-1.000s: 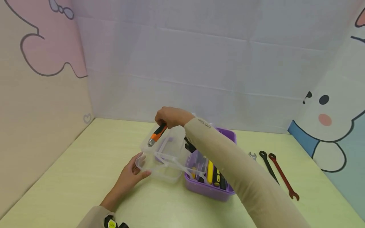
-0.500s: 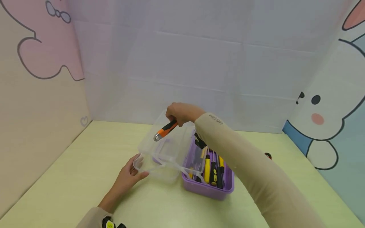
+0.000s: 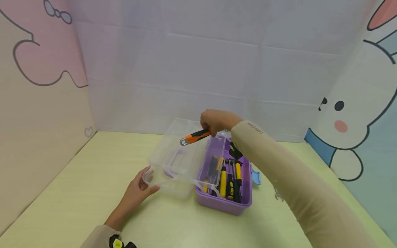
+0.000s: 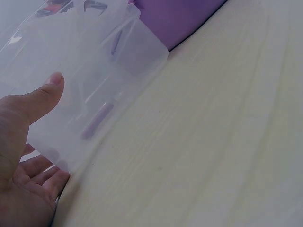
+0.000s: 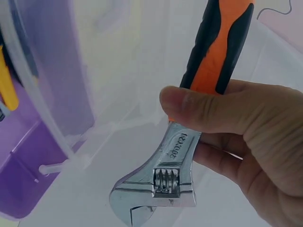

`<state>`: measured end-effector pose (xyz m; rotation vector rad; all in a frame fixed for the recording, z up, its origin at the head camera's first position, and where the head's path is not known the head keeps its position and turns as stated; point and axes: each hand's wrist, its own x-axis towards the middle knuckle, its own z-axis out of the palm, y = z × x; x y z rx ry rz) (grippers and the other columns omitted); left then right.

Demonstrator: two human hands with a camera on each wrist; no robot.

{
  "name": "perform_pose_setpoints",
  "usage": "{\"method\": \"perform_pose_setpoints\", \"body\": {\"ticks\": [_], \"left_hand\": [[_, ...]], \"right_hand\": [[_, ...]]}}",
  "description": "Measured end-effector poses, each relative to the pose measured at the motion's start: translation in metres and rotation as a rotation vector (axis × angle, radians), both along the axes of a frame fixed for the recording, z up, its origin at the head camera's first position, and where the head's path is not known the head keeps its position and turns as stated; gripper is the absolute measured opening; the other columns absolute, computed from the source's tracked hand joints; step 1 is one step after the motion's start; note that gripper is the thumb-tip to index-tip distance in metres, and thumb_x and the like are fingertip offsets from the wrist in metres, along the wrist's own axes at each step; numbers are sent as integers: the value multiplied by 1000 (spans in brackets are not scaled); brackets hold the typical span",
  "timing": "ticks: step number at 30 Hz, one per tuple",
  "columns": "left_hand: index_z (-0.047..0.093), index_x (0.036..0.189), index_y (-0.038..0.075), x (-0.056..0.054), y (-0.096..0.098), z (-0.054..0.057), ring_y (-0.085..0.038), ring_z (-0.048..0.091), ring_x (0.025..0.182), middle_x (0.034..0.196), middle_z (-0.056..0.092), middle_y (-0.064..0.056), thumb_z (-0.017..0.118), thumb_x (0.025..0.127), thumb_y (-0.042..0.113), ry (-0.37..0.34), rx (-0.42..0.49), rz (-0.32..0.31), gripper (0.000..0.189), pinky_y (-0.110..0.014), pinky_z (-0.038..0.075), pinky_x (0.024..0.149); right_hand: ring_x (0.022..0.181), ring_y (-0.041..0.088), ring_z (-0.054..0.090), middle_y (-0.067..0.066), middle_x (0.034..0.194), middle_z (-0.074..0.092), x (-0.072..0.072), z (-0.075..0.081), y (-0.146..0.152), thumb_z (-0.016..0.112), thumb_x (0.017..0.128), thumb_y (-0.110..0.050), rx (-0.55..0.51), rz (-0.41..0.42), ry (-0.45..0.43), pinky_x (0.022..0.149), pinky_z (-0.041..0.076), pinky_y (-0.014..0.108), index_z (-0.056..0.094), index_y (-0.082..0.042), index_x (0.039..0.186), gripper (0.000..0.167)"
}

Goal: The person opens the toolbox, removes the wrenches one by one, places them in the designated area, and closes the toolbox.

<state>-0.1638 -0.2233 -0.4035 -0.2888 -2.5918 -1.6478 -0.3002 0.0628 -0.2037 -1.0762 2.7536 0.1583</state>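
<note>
My right hand [image 3: 218, 120] grips an adjustable wrench [image 5: 175, 156] above the toolbox, with the thumb across the neck between the steel head and the orange-and-black handle. In the head view, the handle [image 3: 196, 136] points left over the raised clear trays. The left hand [image 3: 134, 193] holds the outer edge of the toolbox's clear plastic lid [image 4: 90, 85], thumb on one side and fingers on the other. The lid is folded out left of the purple toolbox [image 3: 218, 204]. Inside the box lie yellow-and-black screwdrivers [image 3: 223, 182] and a hammer [image 3: 234, 161].
A blue latch [image 3: 256, 177] sticks out at the box's right side. Farther right, a silver wrench end [image 3: 278, 195] shows beside the right sleeve. The pale table [image 3: 124, 151] meets a white curtain behind and printed panels at both sides.
The right hand has moved right with the adjustable wrench, from over the lid toward the purple box, and the wrench has swung nearer level. The left hand keeps its hold on the lid.
</note>
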Motion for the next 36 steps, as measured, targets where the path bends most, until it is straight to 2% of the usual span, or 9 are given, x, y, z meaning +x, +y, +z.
{"method": "perform_pose_setpoints", "body": {"ticks": [9, 12, 15, 18, 22, 26, 29, 31, 36], "left_hand": [[27, 146, -3, -1, 1, 3, -43, 39, 133, 145, 36, -31, 70, 86, 10, 5, -11, 2, 75, -44, 39, 106], [27, 146, -2, -1, 0, 1, -43, 40, 133, 145, 36, -30, 70, 86, 10, -3, -9, 11, 75, -25, 44, 104], [27, 146, -2, 1, -1, -1, -43, 41, 132, 145, 36, -30, 70, 86, 10, -6, -3, 12, 75, -7, 40, 95], [27, 146, -3, 1, -1, -2, -43, 40, 132, 145, 36, -31, 70, 86, 10, -4, -5, 11, 75, -12, 43, 98], [26, 146, -2, 2, -2, -2, -44, 40, 133, 145, 35, -32, 70, 86, 12, -10, -15, 11, 75, -33, 44, 105], [26, 146, -3, 2, -2, -2, -44, 39, 133, 145, 35, -31, 70, 86, 12, -5, -12, 11, 76, -14, 43, 100], [27, 146, -4, 1, -1, -3, -44, 39, 133, 145, 35, -32, 70, 86, 11, 1, -5, 8, 75, 0, 35, 91], [27, 146, -4, 1, -1, -3, -45, 38, 133, 145, 35, -32, 70, 86, 10, 4, -2, 5, 75, 2, 34, 90], [26, 146, -3, 0, 1, -3, -44, 37, 134, 146, 34, -32, 70, 86, 11, 0, 1, 2, 76, 2, 34, 90]], "right_hand": [[76, 18, 61, 5, 87, 70, 5, -5, 30, 80, 73, -5, -7, -72, -68, 74, 56, 30, 74, -8, 95, 23], [75, 17, 61, 5, 87, 71, 6, -8, 39, 80, 73, -5, -1, -77, -92, 74, 56, 30, 74, -7, 96, 24], [76, 16, 61, 5, 87, 71, 5, -12, 48, 81, 73, -6, 13, -66, -100, 74, 56, 30, 74, -7, 97, 25], [77, 16, 63, 5, 87, 71, 4, -15, 57, 81, 75, -11, 40, -42, -98, 74, 56, 30, 75, -7, 97, 24], [74, 14, 62, 4, 85, 71, 5, -18, 70, 79, 77, -16, 36, -39, -117, 70, 56, 29, 75, -9, 96, 20], [66, 11, 55, 1, 78, 67, 6, -22, 86, 77, 80, -18, -18, -63, -143, 63, 50, 26, 73, -8, 91, 14], [63, 10, 48, 1, 74, 63, 7, -26, 99, 75, 82, -17, -57, -79, -155, 59, 44, 24, 71, -8, 87, 11], [63, 11, 46, 1, 74, 62, 9, -28, 107, 73, 84, -17, -80, -87, -161, 58, 41, 24, 70, -8, 86, 10], [63, 10, 50, 1, 75, 65, 13, -32, 130, 71, 86, -18, -139, -83, -165, 60, 45, 25, 70, -7, 84, 12]]}}
